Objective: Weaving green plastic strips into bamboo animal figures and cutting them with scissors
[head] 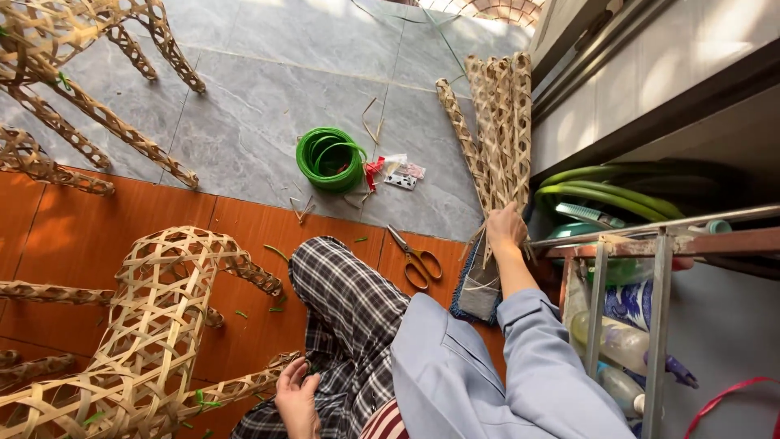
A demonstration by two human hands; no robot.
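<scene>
Left hand grip pinching woven frame; right hand clasping woven tubes; red-white packets beside green coil.

Taking the scissors as landmark: beyond them, bare grey floor is open except for the green wire coil and small packets. To their right, the woven strips, a metal rack and a wall close the way. To their left, past the plaid-clad leg, the woven bamboo frame fills the orange floor.
</scene>
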